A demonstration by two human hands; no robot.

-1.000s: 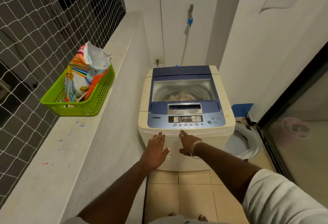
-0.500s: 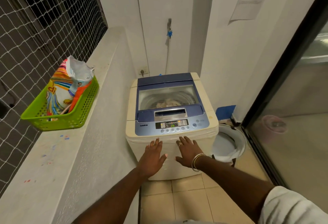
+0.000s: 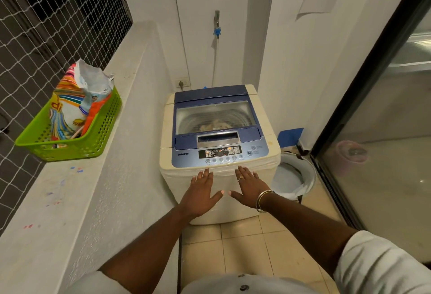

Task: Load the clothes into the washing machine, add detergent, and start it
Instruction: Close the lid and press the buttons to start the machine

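Top-loading washing machine point(image 3: 247, 200) sits at the far end of this narrow space, lid down, and you can make out a pale heap of clothes point(image 3: 215, 126) through the glass window. Left hand point(image 3: 200, 192) and right hand point(image 3: 250, 186) are side by side at its near front, just below the control panel point(image 3: 219, 153). Fingers are straight and spread, holding nothing, and I can't tell if they actually touch the cabinet. The detergent bag point(image 3: 77, 100) stands in a green basket point(image 3: 102, 128) on the ledge point(image 3: 70, 200) to the left, well apart from the machine. A white bucket point(image 3: 291, 177) sits on the floor just right of it.
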